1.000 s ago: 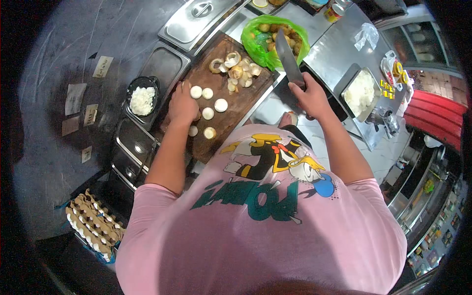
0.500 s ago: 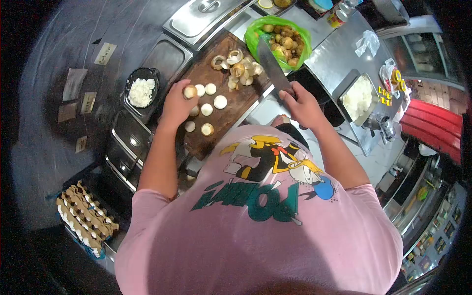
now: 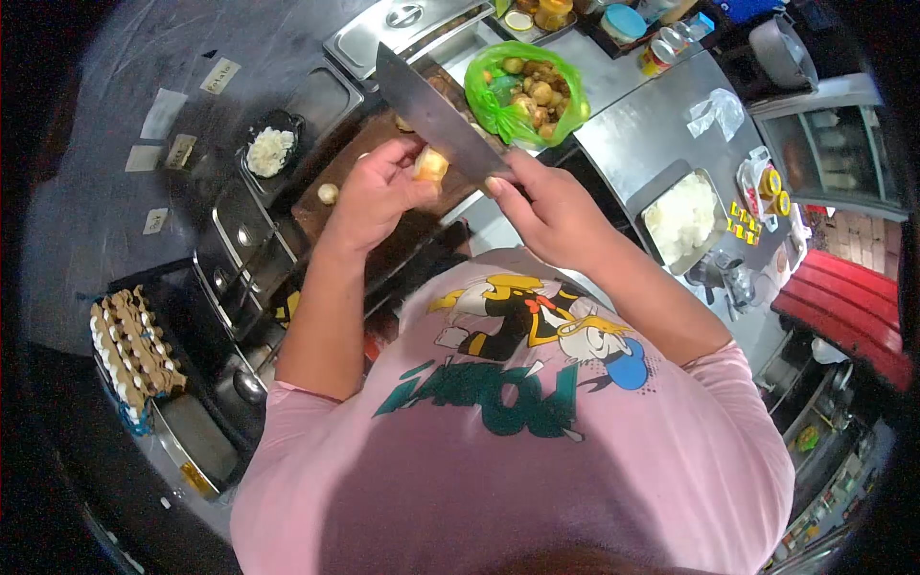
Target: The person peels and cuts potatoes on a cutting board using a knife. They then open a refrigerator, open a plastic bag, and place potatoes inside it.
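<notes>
My left hand (image 3: 383, 192) is closed on an onion (image 3: 430, 166), held up over the near side of the wooden cutting board (image 3: 316, 216). Its skin is partly brown, partly pale. My right hand (image 3: 551, 206) grips the handle of a large knife (image 3: 431, 110); the wide blade points up and left, beside the onion. Whether the blade touches the onion I cannot tell. A peeled onion (image 3: 328, 195) rests on the board left of my left hand. Hands and blade hide most of the board's other onions and peels.
Beyond the board sits a green bag (image 3: 494, 110) of round brown produce. On the right, a metal tray (image 3: 655, 230) holds white chopped food. A black bowl (image 3: 287, 165) of white pieces is at the left. Egg trays (image 3: 139, 345) stand at the lower left.
My left hand has lifted the onion off the board and brought it right, toward the knife. My right hand has moved left with the knife, whose blade now reaches across the board.
</notes>
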`<action>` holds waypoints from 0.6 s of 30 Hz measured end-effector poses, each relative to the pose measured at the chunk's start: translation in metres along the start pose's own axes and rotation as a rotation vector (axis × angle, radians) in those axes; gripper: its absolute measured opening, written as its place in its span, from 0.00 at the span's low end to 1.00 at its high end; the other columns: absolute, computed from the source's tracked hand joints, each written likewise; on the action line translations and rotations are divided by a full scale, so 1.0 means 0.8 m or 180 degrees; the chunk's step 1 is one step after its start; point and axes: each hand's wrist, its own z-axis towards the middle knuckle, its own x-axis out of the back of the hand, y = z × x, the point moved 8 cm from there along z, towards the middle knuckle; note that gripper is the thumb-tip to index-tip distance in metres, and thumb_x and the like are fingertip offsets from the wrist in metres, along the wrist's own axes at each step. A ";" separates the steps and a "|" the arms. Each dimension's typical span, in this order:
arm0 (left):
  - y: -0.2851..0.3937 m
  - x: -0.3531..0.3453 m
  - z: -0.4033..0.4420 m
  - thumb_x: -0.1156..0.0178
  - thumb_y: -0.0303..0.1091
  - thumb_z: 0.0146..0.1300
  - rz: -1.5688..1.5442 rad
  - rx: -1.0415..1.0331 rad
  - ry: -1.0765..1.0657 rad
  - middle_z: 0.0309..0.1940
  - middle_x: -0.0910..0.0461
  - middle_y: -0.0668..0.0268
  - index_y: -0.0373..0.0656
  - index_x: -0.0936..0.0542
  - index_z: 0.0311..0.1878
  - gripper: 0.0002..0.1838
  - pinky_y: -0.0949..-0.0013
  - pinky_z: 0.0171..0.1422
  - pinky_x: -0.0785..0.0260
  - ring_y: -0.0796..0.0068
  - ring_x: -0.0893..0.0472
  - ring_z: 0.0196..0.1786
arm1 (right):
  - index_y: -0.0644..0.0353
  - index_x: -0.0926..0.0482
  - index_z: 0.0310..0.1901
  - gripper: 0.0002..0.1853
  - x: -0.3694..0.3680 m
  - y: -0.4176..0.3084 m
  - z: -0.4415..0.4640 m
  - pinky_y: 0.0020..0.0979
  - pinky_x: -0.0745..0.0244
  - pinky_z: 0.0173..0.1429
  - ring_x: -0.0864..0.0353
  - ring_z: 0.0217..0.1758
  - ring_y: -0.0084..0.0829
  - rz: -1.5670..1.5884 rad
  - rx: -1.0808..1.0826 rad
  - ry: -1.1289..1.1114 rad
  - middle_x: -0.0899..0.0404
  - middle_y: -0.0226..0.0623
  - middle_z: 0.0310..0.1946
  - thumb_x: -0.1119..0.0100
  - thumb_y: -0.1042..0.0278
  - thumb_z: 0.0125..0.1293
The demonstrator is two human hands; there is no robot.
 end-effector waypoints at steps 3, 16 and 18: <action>0.007 -0.032 -0.004 0.24 0.24 0.66 -0.0155 0.0071 0.0112 0.63 0.17 0.59 0.31 0.26 0.74 0.34 0.64 0.70 0.22 0.70 0.16 0.63 | 0.62 0.29 0.45 0.13 0.015 -0.002 -0.023 0.55 0.26 0.37 0.18 0.34 0.63 -0.0065 0.0215 0.0119 0.21 0.55 0.28 0.43 0.60 0.83; 0.038 -0.131 -0.021 0.19 0.26 0.60 0.0963 0.0410 -0.0049 0.56 0.13 0.65 0.32 0.18 0.64 0.29 0.67 0.64 0.22 0.75 0.15 0.57 | 0.63 0.30 0.46 0.13 0.060 -0.015 -0.082 0.55 0.25 0.37 0.16 0.35 0.63 -0.0067 0.0389 0.0140 0.19 0.55 0.28 0.43 0.61 0.82; 0.043 -0.141 -0.022 0.22 0.23 0.63 0.1080 0.0494 -0.0225 0.56 0.13 0.61 0.28 0.20 0.65 0.28 0.66 0.64 0.20 0.73 0.15 0.56 | 0.63 0.29 0.46 0.13 0.063 -0.016 -0.086 0.55 0.26 0.37 0.17 0.36 0.63 -0.0066 0.0412 0.0153 0.19 0.56 0.28 0.43 0.61 0.82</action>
